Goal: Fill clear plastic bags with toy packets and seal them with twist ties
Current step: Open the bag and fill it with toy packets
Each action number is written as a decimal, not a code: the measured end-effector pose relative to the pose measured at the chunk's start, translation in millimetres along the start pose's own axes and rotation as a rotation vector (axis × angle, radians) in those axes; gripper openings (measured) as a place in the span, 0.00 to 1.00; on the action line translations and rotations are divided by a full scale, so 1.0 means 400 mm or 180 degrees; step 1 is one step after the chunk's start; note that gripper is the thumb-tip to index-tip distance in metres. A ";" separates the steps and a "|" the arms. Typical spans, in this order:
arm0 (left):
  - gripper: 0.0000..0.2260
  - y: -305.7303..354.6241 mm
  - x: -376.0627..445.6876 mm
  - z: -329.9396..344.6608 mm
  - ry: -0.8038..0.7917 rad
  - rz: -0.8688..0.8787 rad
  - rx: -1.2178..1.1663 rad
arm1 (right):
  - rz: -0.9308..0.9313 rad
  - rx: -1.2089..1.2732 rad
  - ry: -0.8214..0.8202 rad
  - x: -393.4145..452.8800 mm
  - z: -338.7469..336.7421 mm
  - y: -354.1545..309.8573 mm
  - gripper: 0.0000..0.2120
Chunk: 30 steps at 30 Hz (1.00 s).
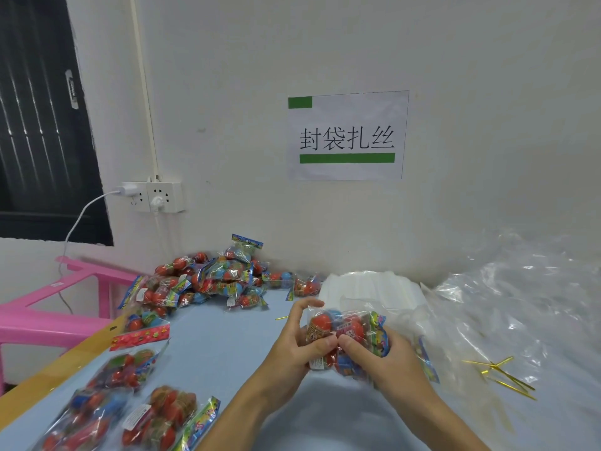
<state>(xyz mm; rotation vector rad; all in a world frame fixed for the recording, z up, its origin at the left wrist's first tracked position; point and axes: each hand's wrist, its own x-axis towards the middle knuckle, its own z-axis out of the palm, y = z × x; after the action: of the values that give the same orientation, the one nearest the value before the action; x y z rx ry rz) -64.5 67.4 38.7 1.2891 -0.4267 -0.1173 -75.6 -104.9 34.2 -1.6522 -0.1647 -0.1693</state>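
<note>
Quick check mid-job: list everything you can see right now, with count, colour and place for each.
held bag of toy packets: one, clear with red and blue toys, centre, above table
loose packet pile: many, red and blue, far left by wall
filled bags: several, near left
twist ties: a few, gold, right
stray tie: one, gold, mid-table
empty bags: heap, clear, right
table: one, light blue
wall sign: one, white and green
socket: one, white
left hand: grips the bag
right hand: grips the bag

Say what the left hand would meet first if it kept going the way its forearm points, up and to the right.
The left hand already grips the bag of toy packets, so that comes first. Beyond it probably lies the stack of clear bags, though depth is unclear.
</note>
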 end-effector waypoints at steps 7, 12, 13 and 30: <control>0.28 -0.006 0.003 0.030 0.0176 -0.0172 -0.0264 | -0.0081 0.0051 0.0244 -0.002 0.011 0.005 0.13; 0.26 -0.006 0.014 0.048 0.0636 -0.0341 0.0080 | -0.0256 -0.0166 0.0335 -0.006 0.022 0.016 0.17; 0.26 -0.009 0.016 0.050 0.0740 -0.0393 0.0146 | -0.0290 -0.0172 0.0305 -0.007 0.025 0.019 0.18; 0.16 -0.034 0.018 0.079 0.1383 0.0296 0.1098 | -0.0336 0.0601 -0.0037 -0.017 0.037 0.012 0.13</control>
<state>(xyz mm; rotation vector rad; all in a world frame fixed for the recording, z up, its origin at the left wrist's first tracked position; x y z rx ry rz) -67.6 32.7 34.4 1.5816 -0.1331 0.3240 -81.0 -90.8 26.9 -1.4577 -0.2690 -0.2179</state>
